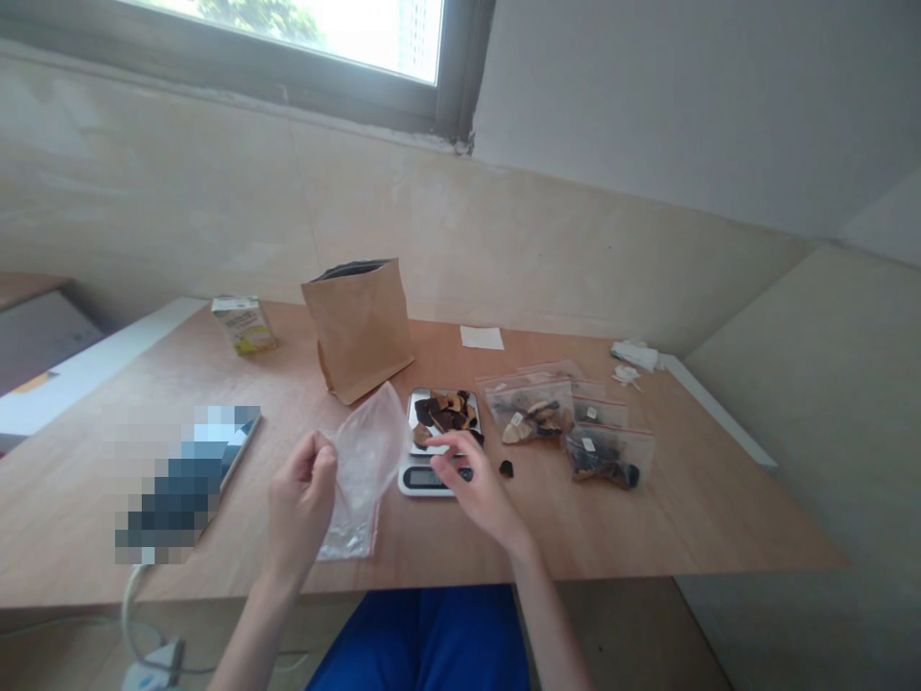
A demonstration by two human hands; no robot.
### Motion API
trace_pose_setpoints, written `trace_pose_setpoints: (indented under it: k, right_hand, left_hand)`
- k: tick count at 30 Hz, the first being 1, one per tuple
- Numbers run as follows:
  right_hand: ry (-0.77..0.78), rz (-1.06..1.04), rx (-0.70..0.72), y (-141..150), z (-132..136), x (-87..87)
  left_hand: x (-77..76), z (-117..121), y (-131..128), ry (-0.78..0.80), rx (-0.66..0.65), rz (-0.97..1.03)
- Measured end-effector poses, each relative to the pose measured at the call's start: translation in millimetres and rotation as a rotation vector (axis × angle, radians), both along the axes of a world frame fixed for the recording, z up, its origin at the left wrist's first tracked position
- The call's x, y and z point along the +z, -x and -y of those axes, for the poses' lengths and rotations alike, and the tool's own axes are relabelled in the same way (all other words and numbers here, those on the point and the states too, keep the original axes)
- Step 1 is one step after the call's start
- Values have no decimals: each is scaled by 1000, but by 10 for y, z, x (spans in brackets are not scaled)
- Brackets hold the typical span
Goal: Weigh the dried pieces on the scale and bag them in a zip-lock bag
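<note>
The wooden tabletop (pixel 691 499) adjoins a pale wall. The left hand (pixel 298 494) clenches a clear bag (pixel 366 446), presumably to steady it near the right hand (pixel 482 485). The latter's fingers bend over the scale (pixel 424 478), whose plate apparently keeps the dried slices (pixel 446 411) together; any grip cannot be confirmed. Filled bags (pixel 608 456) lie to its right.

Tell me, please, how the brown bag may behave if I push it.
The brown bag may tip, as it stands tall. Its walls look stiff but bendable: they stand up yet look creased. Its weight is hard to judge, since the inside is hidden.
</note>
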State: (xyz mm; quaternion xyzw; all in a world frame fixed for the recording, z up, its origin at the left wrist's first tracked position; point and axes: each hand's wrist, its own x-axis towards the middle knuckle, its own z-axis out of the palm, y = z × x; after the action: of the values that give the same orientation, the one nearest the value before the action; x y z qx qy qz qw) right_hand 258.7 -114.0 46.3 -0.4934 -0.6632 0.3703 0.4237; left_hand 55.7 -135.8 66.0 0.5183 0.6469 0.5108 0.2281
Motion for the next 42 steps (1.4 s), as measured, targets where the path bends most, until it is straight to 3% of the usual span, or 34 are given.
trace_pose_setpoints:
  k: [4,8,12,22,30,37,42]
  right_hand:
    - [-234,204,-237,-211,-173,-195]
    - [-206,414,-206,-279,-351,-509]
    - [-190,532,-197,-225,-464,-616]
    - [-369,679,-394,-14,-489,-631]
    - [-318,738,-507,127,-438,-555]
    - [-281,524,-424,31,-525,-562]
    - [-253,167,-397,47,-498,-206]
  left_hand:
    - [96,-170,-103,-117,90,-96]
    - [69,-359,-171,-121,81,-67]
    - [16,-446,-226,-59,40,36]
    - [-125,-429,-303,5,34,181]
    - [-209,-377,-405,63,14,261]
    - [-148,-369,-442,67,16,254]
    - [-140,-369,-460,65,27,215]
